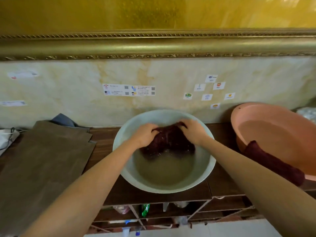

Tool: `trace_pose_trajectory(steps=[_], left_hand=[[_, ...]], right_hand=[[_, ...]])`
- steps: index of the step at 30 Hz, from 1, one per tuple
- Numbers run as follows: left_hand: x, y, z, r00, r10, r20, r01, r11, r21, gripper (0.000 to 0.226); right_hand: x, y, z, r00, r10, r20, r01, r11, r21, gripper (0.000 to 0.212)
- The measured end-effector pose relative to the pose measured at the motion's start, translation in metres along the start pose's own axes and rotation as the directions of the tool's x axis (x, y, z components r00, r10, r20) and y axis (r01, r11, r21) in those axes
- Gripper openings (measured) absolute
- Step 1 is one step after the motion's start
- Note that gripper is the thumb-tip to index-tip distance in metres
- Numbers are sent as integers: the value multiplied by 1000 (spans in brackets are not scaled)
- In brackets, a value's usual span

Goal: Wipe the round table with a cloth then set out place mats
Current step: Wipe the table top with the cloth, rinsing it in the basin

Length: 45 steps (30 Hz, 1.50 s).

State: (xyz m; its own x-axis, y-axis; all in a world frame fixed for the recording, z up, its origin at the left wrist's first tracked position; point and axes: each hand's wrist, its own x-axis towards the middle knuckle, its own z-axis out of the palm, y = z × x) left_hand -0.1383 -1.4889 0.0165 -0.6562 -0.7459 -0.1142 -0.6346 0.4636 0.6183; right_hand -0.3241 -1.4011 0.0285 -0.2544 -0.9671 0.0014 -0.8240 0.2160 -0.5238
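Observation:
A dark maroon cloth (pixel 168 142) hangs half in the cloudy water of a pale green basin (pixel 119 146) on a dark wooden shelf. My left hand (pixel 145 134) grips the cloth's left upper edge. My right hand (pixel 193 131) grips its right upper edge. Both hands hold it bunched above the water at the basin's far side. A stack of brown place mats (pixel 46 159) lies on the shelf to the left of the basin.
A pink basin (pixel 273 134) leans against the wall at the right, with a second maroon cloth (pixel 273 163) draped over its rim. A grey-blue cloth (pixel 63 119) lies behind the mats. Open shelf compartments (pixel 153 212) below hold bottles and packets.

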Motion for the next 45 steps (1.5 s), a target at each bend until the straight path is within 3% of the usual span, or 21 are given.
trace_pose_trajectory(steps=[2, 4, 6, 9, 13, 14, 15, 18, 20, 22, 24, 28, 33, 37, 39, 42, 45], left_hand=[[-3, 21, -19, 999, 4, -50, -13, 984, -178, 26], [-11, 47, -35, 1000, 20, 10, -15, 943, -332, 32], [-16, 70, -46, 997, 67, 42, -47, 928, -371, 31], [-20, 94, -58, 993, 80, -90, -109, 915, -389, 16], [-24, 106, -79, 974, 24, -226, -111, 917, -382, 17], [-25, 107, -84, 966, 14, -257, -124, 900, -418, 14], [-26, 109, -87, 959, -4, -284, -135, 874, -468, 12], [-30, 114, -97, 947, -54, -317, -162, 771, -616, 7], [-30, 114, -104, 943, -70, -324, -190, 689, -700, 9], [-28, 105, -105, 939, -111, -325, -178, 654, -735, 15], [-26, 88, -100, 932, -162, -323, -102, 740, -665, 24], [-31, 44, -77, 954, -177, -240, 95, 944, -316, 23], [-26, 14, -47, 963, -237, -131, 223, 968, -115, 31], [-25, 3, -21, 974, -225, -22, 226, 964, 140, 54], [-24, 0, -6, 982, -186, 11, 178, 951, 255, 68], [-18, -7, 9, 988, -126, 88, 66, 865, 498, 62], [-13, -16, 21, 953, -225, 203, 41, 760, 649, 65]], right_hand=[[1, -16, -19, 993, 11, -116, 20, 965, 262, 21], [-3, -37, -35, 984, 23, -179, 62, 888, 455, 19], [-4, -56, -51, 975, 11, -222, 115, 829, 548, 17], [-4, -68, -62, 970, -15, -243, 179, 722, 668, 10], [-7, -60, -55, 983, -29, -182, 183, 290, 939, 38], [-7, -57, -51, 987, -45, -153, 159, 265, 951, 42], [-8, -54, -45, 992, -63, -109, 123, 317, 940, 45], [-13, -41, -24, 976, -146, 160, -20, 677, 736, 42], [-16, -33, -10, 950, -129, 286, -68, 805, 589, 33], [-15, -29, -4, 972, -68, 224, -53, 868, 494, 27], [-10, -27, -11, 999, -15, 36, 0, 926, 377, 26], [0, -38, -38, 989, 2, -147, 61, 904, 423, 15], [5, -48, -47, 987, -101, -121, 124, 971, 202, 7], [1, -29, -14, 991, -96, 93, 95, 995, 9, 10], [3, -17, 7, 969, -66, 239, 91, 991, -96, 26], [-1, -3, 34, 879, 48, 474, 168, 899, -404, 64], [-8, 4, 51, 833, 96, 545, 234, 831, -505, 63]])
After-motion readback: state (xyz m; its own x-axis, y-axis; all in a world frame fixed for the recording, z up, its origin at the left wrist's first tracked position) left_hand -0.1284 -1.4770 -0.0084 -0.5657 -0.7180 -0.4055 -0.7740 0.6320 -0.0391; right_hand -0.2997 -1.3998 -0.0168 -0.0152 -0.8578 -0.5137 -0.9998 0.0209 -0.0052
